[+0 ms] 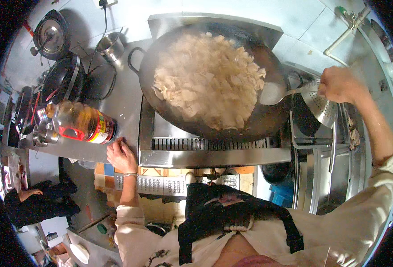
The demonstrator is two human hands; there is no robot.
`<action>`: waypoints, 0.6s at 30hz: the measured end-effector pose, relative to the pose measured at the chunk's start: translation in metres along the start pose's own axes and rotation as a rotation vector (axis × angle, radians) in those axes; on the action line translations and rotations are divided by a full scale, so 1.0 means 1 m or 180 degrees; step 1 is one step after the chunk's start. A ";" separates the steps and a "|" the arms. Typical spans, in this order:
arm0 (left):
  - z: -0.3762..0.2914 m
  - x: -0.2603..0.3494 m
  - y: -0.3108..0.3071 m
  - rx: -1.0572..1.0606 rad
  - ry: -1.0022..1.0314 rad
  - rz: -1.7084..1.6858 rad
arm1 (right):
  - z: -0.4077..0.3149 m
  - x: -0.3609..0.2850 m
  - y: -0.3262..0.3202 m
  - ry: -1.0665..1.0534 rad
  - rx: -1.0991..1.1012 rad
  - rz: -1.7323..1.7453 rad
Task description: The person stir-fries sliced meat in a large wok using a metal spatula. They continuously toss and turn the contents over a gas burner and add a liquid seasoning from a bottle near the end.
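My right hand [341, 85] grips the handle of a metal ladle [273, 93]. Its bowl rests in the right side of a large dark wok [266, 125], against a steaming heap of pale, thinly sliced food [209, 83]. My left hand [121, 155] is at the front of the stainless-steel counter [126, 83], left of the stove, with its fingers curled in and no object visible in them. Just beyond that hand, a large plastic bottle of brown liquid [86, 121] with a red handle lies or leans with its base towards the stove; the fisheye view leaves its tilt unclear.
A perforated strainer [319, 103] sits right of the wok, below a wall tap [350, 21]. Pans [63, 78], a metal pot [111, 46] and a loose cable [111, 85] occupy the left counter. The stove's steel front edge [216, 158] is before me. Another person's dark sleeve [43, 203] shows lower left.
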State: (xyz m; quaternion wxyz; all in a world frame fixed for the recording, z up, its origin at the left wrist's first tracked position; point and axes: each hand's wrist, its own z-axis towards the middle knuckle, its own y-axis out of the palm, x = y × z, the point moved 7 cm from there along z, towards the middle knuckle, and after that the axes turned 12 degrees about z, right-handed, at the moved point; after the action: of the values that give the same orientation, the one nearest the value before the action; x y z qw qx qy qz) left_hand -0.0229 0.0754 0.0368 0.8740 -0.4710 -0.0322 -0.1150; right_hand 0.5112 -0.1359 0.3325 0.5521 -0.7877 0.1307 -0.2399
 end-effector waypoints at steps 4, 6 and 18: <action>0.004 0.010 0.000 0.0029 0.0000 -0.0019 | 0.068 -0.015 0.098 -0.0160 -0.0149 0.0999; 0.005 0.012 0.005 0.0044 0.0016 -0.0076 | 0.104 -0.032 0.129 0.0131 -0.0080 0.1412; 0.003 -0.004 0.006 0.0034 0.0009 0.0074 | -0.012 -0.109 -0.027 -0.0923 0.1188 -0.0008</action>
State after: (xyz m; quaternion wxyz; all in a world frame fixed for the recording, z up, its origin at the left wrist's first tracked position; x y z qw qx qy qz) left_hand -0.0252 0.0815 0.0326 0.8779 -0.4665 -0.0260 -0.1053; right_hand 0.4102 -0.0849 0.3354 0.7009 -0.6984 0.0025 -0.1449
